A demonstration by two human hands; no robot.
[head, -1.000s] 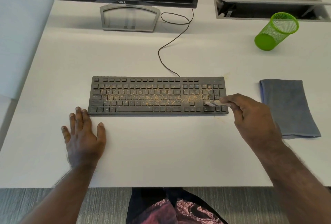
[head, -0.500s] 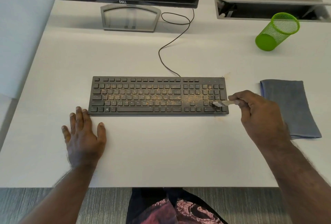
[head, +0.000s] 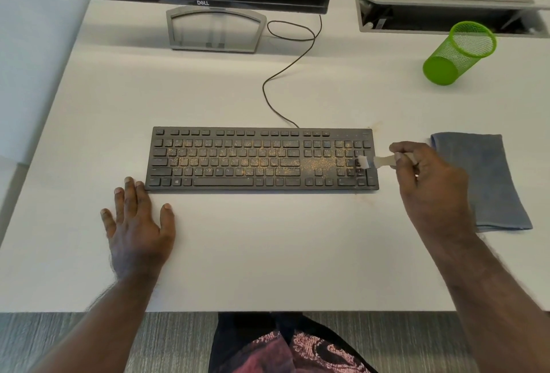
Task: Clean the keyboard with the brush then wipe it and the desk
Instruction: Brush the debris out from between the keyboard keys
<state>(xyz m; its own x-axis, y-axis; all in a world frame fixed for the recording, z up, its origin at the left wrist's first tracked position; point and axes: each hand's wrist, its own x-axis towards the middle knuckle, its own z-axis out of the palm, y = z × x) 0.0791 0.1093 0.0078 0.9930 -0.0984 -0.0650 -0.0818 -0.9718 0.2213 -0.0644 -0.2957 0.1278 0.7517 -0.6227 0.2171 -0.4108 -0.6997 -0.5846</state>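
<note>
The right hand (head: 428,191) pinches the handle of a small white brush (head: 375,161) between thumb and curled fingers, its bristles touching the keys at the right end of the keyboard (head: 262,159). The left hand (head: 138,223) lies flat and open on the table (head: 268,253), fingers straight and spread, fingertips touching the keyboard's front left corner. The dusty keyboard sits mid-table; a grey cloth (head: 488,179) lies near the right edge.

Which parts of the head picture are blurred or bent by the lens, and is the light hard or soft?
Head view: the brush tip is smeared by motion, the right hand slightly soft; the keyboard and left hand are sharp; wide-angle bending leans the green mesh cup outward; light is soft, shadows faint.
</note>
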